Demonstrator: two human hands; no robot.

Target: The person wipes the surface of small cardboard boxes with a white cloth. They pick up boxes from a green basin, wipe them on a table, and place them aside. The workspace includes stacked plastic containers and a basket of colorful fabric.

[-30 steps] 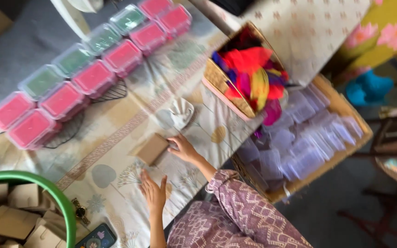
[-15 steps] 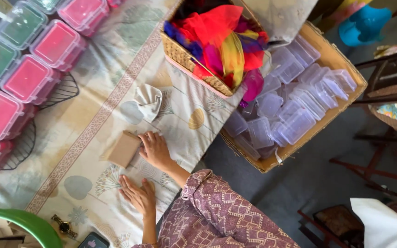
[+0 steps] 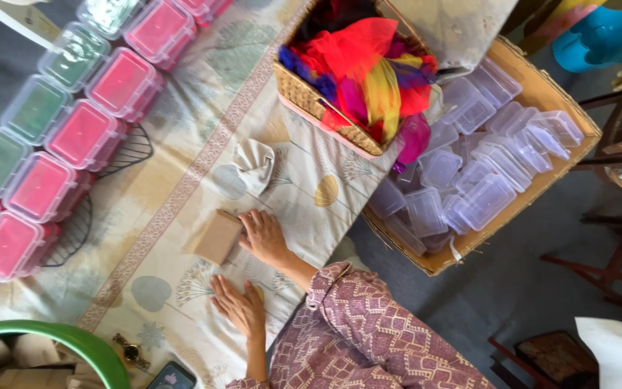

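Wicker basket (image 3: 304,94) holds bright cloths; cardboard box (image 3: 541,90) holds clear tubs. Your right hand (image 3: 262,236) fingers still touch the brown box (image 3: 219,236); left hand (image 3: 239,306) stays flat, holding nothing.

Two rows of lidded plastic containers, pink-filled (image 3: 80,133) and green-filled (image 3: 36,109), line the patterned tablecloth (image 3: 181,187) well beyond the fingertips, resting partly on black wire racks (image 3: 132,150). A crumpled pale cloth (image 3: 255,164) lies just past the fingers, before a wicker basket (image 3: 318,108) heaped with bright red, yellow and purple fabric (image 3: 368,72). Off the table edge, to the wrist side, a cardboard box (image 3: 548,94) holds clear empty plastic containers (image 3: 469,180). Behind the palms, near the table's edge, sit a wristwatch (image 3: 129,351), a phone (image 3: 170,377) and a green rim (image 3: 59,335).
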